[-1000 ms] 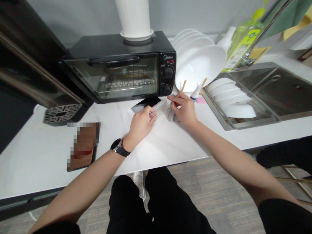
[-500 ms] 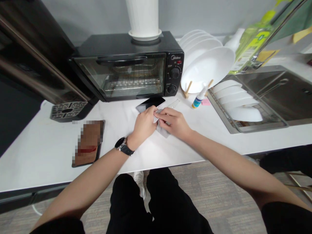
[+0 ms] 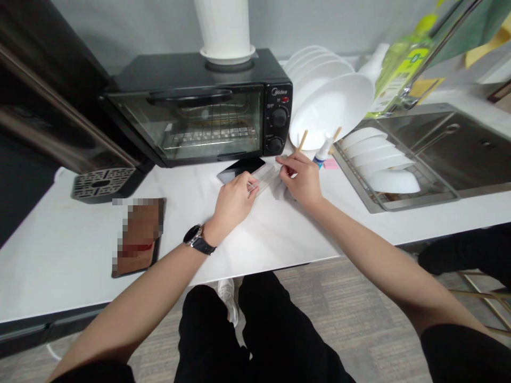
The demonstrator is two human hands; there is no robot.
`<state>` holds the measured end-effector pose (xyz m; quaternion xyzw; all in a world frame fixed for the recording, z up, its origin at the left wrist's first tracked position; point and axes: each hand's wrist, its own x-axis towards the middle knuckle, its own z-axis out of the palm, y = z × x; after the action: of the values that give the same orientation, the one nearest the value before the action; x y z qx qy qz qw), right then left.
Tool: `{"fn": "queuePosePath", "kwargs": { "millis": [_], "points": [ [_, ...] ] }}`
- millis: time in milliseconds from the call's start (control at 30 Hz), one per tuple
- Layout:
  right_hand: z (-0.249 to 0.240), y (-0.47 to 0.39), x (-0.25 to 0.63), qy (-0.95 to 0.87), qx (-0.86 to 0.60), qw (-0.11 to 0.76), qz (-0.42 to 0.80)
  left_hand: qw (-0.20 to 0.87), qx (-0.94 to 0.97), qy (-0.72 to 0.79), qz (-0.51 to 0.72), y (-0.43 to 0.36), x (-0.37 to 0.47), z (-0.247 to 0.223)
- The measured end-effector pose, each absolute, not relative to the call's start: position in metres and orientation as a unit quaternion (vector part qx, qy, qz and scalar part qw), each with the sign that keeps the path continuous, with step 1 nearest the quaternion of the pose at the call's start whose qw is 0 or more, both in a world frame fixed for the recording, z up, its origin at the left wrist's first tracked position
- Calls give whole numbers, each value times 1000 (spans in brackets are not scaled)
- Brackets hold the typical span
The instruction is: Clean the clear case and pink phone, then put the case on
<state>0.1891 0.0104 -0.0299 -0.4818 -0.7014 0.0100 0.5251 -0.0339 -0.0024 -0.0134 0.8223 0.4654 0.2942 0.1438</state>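
My left hand (image 3: pixel 235 199), with a watch (image 3: pixel 198 240) on its wrist, pinches one end of a see-through, flat oblong piece that looks like a clear phone case (image 3: pixel 268 180). Over the case's far end is my right hand (image 3: pixel 301 178), its fingers closed on a thin grey cloth (image 3: pixel 280 190) that hangs down beneath them. A black phone (image 3: pixel 237 169) lies on the counter just behind my left hand. Right behind my right hand stands a small spray bottle (image 3: pixel 321 153) with a blue label, partly hidden by the hand.
A black toaster oven (image 3: pixel 207 122) with a white pot (image 3: pixel 223 32) on top stands at the back. White plates (image 3: pixel 331 106) fill a rack beside it. At right is a sink (image 3: pixel 459 154) with bowls (image 3: pixel 393 181). A tablet (image 3: pixel 138 236), its screen blurred, lies on the left.
My hands have moved apart, the right one up and to the right with the cloth. More of the clear case shows between them. The view has shifted slightly.
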Motion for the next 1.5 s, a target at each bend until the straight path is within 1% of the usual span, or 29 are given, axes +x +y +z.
{"fn": "queuePosePath", "kwargs": {
  "millis": [67, 167, 267, 467, 533, 567, 667, 733, 800, 833, 900, 967, 1033, 1067, 1100, 1167, 1333, 1500],
  "points": [
    [-28, 4, 179, -717, -468, 517, 21, 142, 822, 465, 296, -2, -34, -14],
    [-27, -10, 159, -775, -395, 491, 41, 126, 826, 467, 290, -2, -34, -13],
    [-28, -22, 142, -815, -333, 473, 27, 118, 831, 466, 279, -2, -36, -11],
    [-31, -18, 145, -821, -327, 468, 13, 127, 830, 470, 273, -2, -35, -10],
    [-31, -8, 156, -804, -361, 473, 9, 175, 815, 472, 286, 2, -37, -11],
    [-32, -1, 162, -787, -390, 479, 7, 217, 803, 470, 296, 4, -39, -10],
    [-33, 15, 178, -723, -473, 503, -3, 391, 733, 467, 304, 14, -47, -5],
    [-33, 18, 183, -709, -478, 518, -8, 474, 688, 473, 278, 18, -51, 1],
    [-33, 15, 183, -701, -473, 534, -7, 509, 662, 482, 265, 14, -53, 8],
    [-33, 12, 182, -700, -467, 540, -2, 505, 662, 489, 260, 10, -52, 10],
    [-32, 7, 179, -708, -452, 542, 21, 448, 693, 510, 242, -5, -48, 12],
    [-31, 4, 177, -727, -446, 519, 50, 315, 767, 521, 202, -24, -44, 12],
    [-31, 3, 175, -751, -462, 466, 76, 140, 823, 521, 178, -39, -43, 11],
    [-31, 4, 175, -761, -475, 433, 87, 83, 843, 502, 177, -43, -44, 11],
    [-31, 4, 175, -770, -487, 402, 95, 51, 850, 492, 182, -43, -45, 11],
    [-32, 5, 175, -781, -501, 359, 104, 27, 840, 512, 179, -33, -49, 10],
    [-31, 0, 174, -790, -510, 322, 108, 11, 818, 561, 130, 21, -47, -5],
    [-31, 2, 177, -782, -532, 309, 98, 26, 812, 553, 185, 43, -37, -19]
  ]
}}
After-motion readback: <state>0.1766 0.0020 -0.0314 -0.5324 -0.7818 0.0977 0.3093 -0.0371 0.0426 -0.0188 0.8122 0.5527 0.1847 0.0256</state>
